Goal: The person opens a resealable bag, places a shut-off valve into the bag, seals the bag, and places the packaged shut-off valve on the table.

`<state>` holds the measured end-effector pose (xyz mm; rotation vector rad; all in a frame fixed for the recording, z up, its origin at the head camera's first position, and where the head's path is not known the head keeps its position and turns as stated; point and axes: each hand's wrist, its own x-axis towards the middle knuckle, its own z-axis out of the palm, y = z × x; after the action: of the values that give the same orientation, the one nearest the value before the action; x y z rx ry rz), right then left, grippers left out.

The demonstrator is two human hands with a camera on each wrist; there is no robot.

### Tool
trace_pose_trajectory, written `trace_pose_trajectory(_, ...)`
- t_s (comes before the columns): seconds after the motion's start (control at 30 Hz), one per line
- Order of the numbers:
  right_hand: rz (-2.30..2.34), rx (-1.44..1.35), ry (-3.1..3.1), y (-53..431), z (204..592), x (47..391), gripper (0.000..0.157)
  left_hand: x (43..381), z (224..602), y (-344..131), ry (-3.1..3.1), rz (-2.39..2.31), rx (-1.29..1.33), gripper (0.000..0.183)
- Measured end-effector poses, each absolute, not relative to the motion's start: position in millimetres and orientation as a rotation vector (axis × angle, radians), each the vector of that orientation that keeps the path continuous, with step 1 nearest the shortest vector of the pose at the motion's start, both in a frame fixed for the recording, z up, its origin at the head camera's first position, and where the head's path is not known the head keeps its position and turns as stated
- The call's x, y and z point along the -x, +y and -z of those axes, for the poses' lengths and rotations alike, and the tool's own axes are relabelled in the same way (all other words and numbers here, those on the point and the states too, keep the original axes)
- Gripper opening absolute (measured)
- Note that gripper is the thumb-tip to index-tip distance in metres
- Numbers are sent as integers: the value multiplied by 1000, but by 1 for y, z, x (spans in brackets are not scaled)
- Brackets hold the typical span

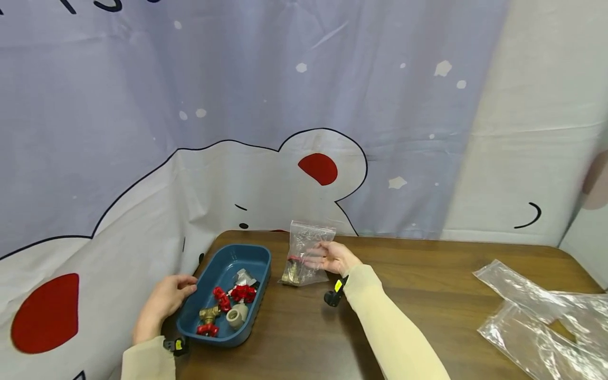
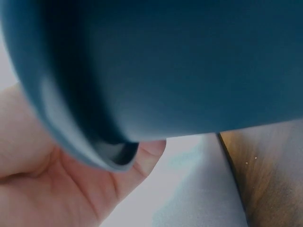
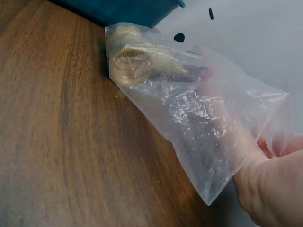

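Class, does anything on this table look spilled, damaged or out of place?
The clear plastic bags at the right of the table look untidy: they lie askew, wrinkled and overlapping. The fittings sit jumbled, but inside the blue tray. No spill or damage shows.

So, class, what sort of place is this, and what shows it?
Perhaps an indoor tabletop workspace: a wooden table before a printed cloth backdrop, with a blue tray of red-handled valves.

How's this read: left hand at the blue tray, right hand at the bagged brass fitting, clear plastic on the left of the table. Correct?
Not quite: the head view shows the clear plastic on the right of the table. The rest holds: left hand at the blue tray, right hand at the bagged brass fitting.
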<state>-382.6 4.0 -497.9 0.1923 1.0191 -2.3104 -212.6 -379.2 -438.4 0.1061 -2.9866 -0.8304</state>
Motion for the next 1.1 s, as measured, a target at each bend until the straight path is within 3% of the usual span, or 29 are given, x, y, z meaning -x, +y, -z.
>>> trace_pose_trajectory(0.37, 2316, -214, 1042, 6, 508, 383, 23, 213, 442, -377, -2973, 839, -83, 21)
trace_pose_trajectory(0.63, 2304, -181, 1068, 13, 504, 382, 52, 215, 440, -378, -2982, 871, -103, 21)
trace_pose_trajectory(1.1, 2135, -19, 1507, 58, 468, 352, 50, 216, 440, -380, -2998, 848, -67, 24)
